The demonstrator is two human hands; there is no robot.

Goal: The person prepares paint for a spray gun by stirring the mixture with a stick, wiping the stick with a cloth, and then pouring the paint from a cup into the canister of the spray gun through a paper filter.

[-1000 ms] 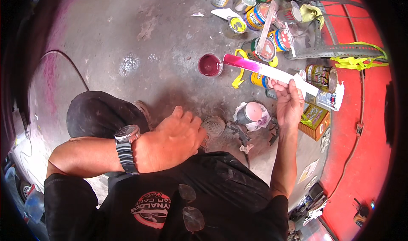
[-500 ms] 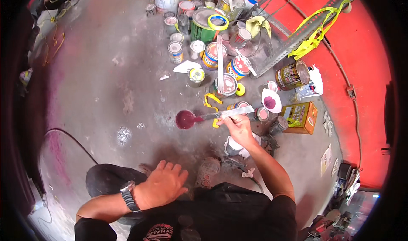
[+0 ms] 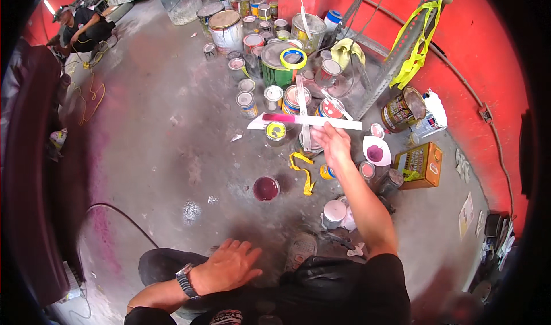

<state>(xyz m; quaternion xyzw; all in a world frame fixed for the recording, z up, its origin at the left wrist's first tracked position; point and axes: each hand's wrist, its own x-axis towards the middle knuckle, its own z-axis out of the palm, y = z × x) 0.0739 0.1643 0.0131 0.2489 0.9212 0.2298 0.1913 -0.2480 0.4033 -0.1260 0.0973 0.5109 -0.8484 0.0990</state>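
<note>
My right hand [image 3: 336, 144] is closed at the fingertips on a flat pale stir stick [image 3: 327, 121], held level over the paint cans. Its left end is coated in wet magenta paint. Below and to the left, a small round cup [image 3: 266, 188] of dark maroon paint stands on the floor. Near the stick are a can with a yellow-stained lid [image 3: 275, 131] and another pale stick [image 3: 302, 101] lying across can tops. My left hand [image 3: 229, 267], with a watch at its wrist, rests by my bent knee, fingers apart and holding nothing.
Several paint cans [image 3: 225, 28] crowd the far middle. A rectangular yellow-brown tin [image 3: 422, 164] and a paper with a maroon blot [image 3: 376, 152] are at right. A metal stand [image 3: 384, 75] leans by the red wall. A person [image 3: 89, 29] crouches far left.
My right hand has lifted the stir stick away from the paint cup and moved it up and farther off, over the cans. The view has shifted, showing more of the far floor.
</note>
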